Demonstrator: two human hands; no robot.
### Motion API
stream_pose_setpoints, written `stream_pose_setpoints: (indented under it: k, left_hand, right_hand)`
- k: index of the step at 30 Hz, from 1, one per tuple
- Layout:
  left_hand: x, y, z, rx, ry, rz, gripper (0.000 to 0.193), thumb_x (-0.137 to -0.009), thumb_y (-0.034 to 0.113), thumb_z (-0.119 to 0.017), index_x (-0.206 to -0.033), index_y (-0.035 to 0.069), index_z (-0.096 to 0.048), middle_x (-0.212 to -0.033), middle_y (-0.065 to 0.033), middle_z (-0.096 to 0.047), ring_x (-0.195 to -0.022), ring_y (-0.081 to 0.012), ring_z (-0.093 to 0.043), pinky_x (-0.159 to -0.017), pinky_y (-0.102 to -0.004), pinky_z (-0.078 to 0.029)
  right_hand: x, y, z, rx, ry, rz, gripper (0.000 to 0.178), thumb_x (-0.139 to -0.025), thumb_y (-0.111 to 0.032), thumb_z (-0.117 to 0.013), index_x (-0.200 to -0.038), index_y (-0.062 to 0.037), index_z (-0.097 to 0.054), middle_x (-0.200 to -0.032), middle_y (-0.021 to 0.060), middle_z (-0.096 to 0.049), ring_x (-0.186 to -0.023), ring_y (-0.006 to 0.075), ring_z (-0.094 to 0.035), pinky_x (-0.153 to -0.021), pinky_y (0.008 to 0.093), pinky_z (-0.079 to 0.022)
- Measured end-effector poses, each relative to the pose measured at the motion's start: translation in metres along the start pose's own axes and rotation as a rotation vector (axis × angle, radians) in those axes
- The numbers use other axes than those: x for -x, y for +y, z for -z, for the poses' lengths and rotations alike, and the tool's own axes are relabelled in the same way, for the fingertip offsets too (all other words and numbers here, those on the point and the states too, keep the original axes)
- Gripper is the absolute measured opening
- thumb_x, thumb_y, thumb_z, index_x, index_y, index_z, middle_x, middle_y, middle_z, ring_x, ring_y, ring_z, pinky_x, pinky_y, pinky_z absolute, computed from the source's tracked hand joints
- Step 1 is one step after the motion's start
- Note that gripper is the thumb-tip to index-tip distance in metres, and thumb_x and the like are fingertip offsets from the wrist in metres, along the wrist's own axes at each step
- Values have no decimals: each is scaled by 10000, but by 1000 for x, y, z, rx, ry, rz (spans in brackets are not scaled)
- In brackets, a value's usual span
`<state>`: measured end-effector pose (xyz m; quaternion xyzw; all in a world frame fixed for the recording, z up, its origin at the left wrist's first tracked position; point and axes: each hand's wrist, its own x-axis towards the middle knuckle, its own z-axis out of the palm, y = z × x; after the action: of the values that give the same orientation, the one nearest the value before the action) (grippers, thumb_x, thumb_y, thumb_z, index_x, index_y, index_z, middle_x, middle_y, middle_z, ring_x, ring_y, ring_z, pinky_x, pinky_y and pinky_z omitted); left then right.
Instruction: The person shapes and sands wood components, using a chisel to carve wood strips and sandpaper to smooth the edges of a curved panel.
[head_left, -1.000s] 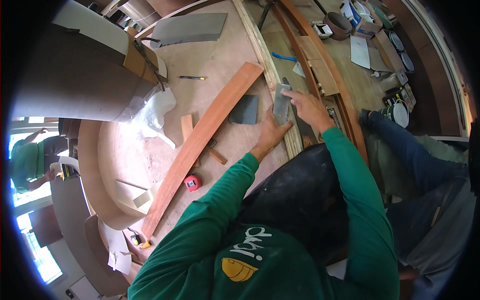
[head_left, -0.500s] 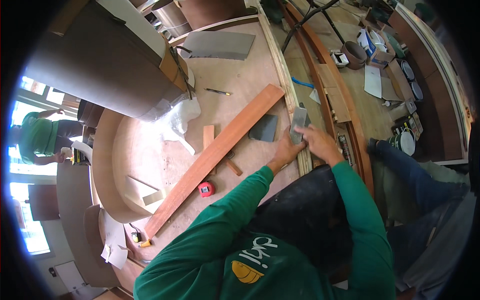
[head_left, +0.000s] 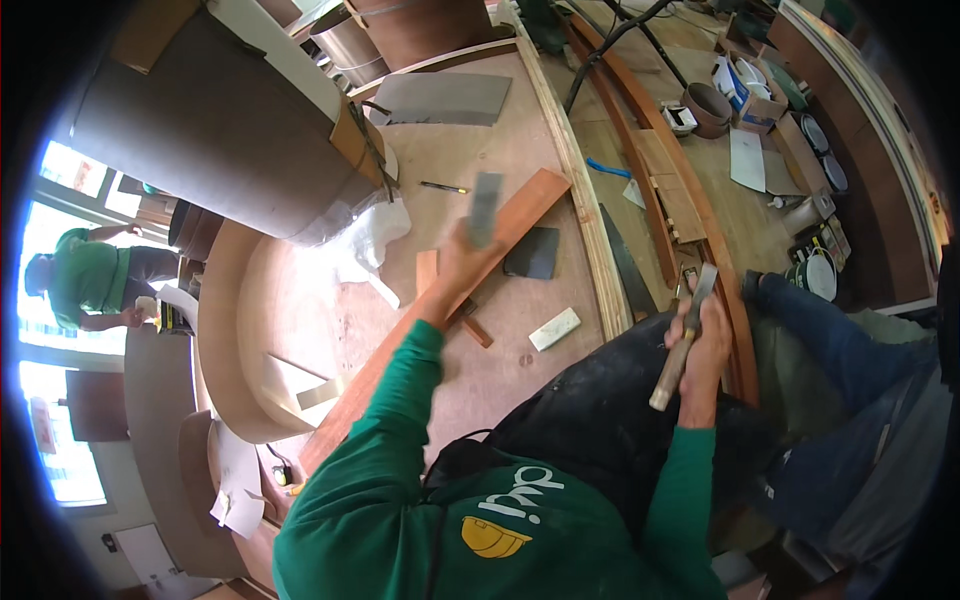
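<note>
My left hand (head_left: pixel 462 262) is over the long reddish wooden board (head_left: pixel 535 205), slightly blurred. Its fingers are closed on a flat grey sharpening stone (head_left: pixel 485 200), whose far end sticks out beyond them. Off to the right, above the floor and my lap, my right hand (head_left: pixel 708 352) grips a chisel (head_left: pixel 672 372). The wooden handle points down toward me and the metal blade upward. A white rectangular block (head_left: pixel 554 328) lies on the plywood worktop (head_left: pixel 440 145) between my arms. Near the board are a dark grey sheet (head_left: pixel 531 253) and a pencil (head_left: pixel 443 186).
A curved wooden band (head_left: pixel 225 340) and large brown cylinder (head_left: pixel 220 130) stand at left. A dark saw-like blade (head_left: pixel 626 262) and long curved timbers (head_left: pixel 735 330) lie right of the worktop's edge. Another person (head_left: pixel 95 270) works far left; someone's leg (head_left: pixel 830 325) extends at right.
My hands have parted. The left has carried the grey stone left over the board; the right has drawn the chisel right and nearer. The white block now shows, and my left arm hides the red tape measure.
</note>
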<state>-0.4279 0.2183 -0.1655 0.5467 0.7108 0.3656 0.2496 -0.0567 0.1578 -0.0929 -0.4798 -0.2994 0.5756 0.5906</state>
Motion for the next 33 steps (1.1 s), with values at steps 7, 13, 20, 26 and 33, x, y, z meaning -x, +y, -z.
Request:
stream_pose_setpoints:
  k: [7, 13, 20, 26, 33]
  left_hand:
    - [-29, -148, 105, -288, -37, 167, 810, -710, 401, -850, -1308, -82, -595, -1159, -292, -707, -1079, -374, -701, -903, -445, -554]
    - [-52, -142, 98, -396, -281, 453, 864, -760, 455, -841, -1366, -89, -553, -1189, -262, -692, -988, -332, -727, -797, -430, -591]
    - [-44, -129, 136, -668, -467, 266, 707, -936, 387, -727, -1354, -148, -530, -1156, -269, -704, -775, -302, -772, -655, -414, -615]
    - [47, 32, 28, 187, -433, -129, 348, -1085, 140, -493, -1398, 54, -619, -1048, -117, -746, -859, -170, -724, -752, -320, -583]
    - [132, 162, -99, 569, -457, -280, 498, -1018, 129, -682, -1455, -36, -508, -1080, -90, -685, -935, -147, -661, -804, -287, -547]
  right_hand:
    - [51, 47, 36, -96, -40, -174, 404, -1112, -220, -397, -1368, 58, -539, -892, 90, -645, -551, 138, -567, -493, 282, -480]
    - [46, 34, 43, -114, -104, -140, 392, -1113, -227, -422, -1356, 62, -528, -922, 101, -650, -579, 144, -575, -526, 287, -491]
    - [54, 43, 30, -169, -157, -155, 366, -1120, -248, -449, -1306, 45, -567, -949, 109, -663, -636, 140, -605, -572, 274, -504]
    - [62, 31, 36, -284, -155, -99, 336, -1092, -248, -550, -1294, 17, -596, -959, 53, -647, -768, 123, -614, -685, 282, -537]
    - [87, 11, 29, -189, -224, -183, 233, -1021, -155, -682, -1171, 18, -639, -923, 74, -701, -738, 131, -686, -705, 285, -589]
